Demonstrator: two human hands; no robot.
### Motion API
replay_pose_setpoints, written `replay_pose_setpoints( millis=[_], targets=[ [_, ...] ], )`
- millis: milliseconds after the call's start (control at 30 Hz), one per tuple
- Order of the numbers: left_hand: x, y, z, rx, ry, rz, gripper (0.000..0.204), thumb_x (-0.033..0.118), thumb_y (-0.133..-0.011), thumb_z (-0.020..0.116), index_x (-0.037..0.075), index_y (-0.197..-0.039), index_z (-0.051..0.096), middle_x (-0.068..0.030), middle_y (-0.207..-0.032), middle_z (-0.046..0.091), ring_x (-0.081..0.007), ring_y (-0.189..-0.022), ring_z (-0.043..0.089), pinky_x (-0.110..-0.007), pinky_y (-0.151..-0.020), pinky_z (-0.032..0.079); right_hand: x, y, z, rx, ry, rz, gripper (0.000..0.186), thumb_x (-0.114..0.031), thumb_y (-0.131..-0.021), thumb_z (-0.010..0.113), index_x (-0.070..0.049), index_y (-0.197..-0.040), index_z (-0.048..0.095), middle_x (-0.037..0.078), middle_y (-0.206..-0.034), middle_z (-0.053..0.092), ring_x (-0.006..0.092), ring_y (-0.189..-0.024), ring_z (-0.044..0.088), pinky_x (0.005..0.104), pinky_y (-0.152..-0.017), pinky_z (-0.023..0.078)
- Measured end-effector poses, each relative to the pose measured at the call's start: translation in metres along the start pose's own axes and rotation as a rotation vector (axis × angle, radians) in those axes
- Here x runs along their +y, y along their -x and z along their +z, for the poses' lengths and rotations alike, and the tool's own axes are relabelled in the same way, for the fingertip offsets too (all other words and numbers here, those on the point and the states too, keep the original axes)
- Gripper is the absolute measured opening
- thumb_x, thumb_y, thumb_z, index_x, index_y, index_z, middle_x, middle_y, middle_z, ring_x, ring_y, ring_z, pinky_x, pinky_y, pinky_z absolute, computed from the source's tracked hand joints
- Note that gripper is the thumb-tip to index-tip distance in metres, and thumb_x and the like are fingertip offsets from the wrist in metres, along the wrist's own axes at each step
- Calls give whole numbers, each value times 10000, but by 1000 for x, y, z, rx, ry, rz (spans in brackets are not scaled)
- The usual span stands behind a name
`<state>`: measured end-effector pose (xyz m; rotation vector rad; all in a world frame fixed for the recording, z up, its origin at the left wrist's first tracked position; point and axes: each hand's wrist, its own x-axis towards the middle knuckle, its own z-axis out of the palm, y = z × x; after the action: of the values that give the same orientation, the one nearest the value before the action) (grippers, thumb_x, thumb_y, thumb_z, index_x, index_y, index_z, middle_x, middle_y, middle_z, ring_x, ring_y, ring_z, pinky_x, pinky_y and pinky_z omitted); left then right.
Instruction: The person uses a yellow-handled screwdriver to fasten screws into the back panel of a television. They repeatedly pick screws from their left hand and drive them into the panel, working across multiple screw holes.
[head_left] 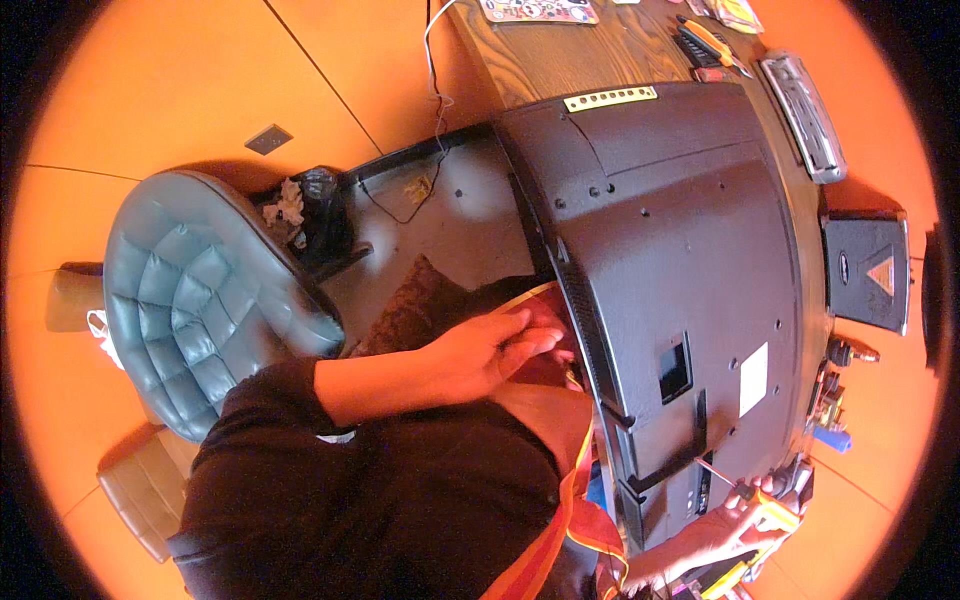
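Observation:
A large black flat-screen television [680, 230] lies back side up on a wooden table. My right hand [745, 525], at the lower right, is closed round a screwdriver [718, 473]. Its thin shaft points at the casing near the connector strip; I cannot tell whether the tip touches it. Part of an orange and yellow handle shows between the fingers. My left hand [500, 350] hovers beside the television's near edge, over my lap. Its fingers are curled together, and whatever they may hold is hidden.
Orange-handled pliers [708, 40] and a perforated yellow strip [610, 98] lie toward the far end of the table [560, 60]. A grey case [868, 270] and small tools stand along the right side. At left are a tufted teal chair [200, 290] and a black bag [325, 215].

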<state>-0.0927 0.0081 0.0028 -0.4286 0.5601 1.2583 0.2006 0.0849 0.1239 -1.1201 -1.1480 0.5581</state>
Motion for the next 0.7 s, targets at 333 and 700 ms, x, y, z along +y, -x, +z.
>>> replay_pose_setpoints(
  millis=[333,700],
  targets=[
    [44,4,-10,15,418,65,284,229,-883,460,-21,-1012,502,-96,-900,588,-141,-773,599,-184,-648,523,4,-39,84,-468,-37,15,626,-11,-781,553,-195,-1292,241,139,-953,481,212,-837,509,282,-633,469],
    [69,12,17,37,357,280,278,190,-882,460,-15,-1069,474,-114,-996,590,-147,-832,612,-173,-626,529,17,-37,159,-665,-253,51,692,-18,-796,545,-264,-1319,164,171,-963,522,253,-842,556,357,-711,495]
  ],
)
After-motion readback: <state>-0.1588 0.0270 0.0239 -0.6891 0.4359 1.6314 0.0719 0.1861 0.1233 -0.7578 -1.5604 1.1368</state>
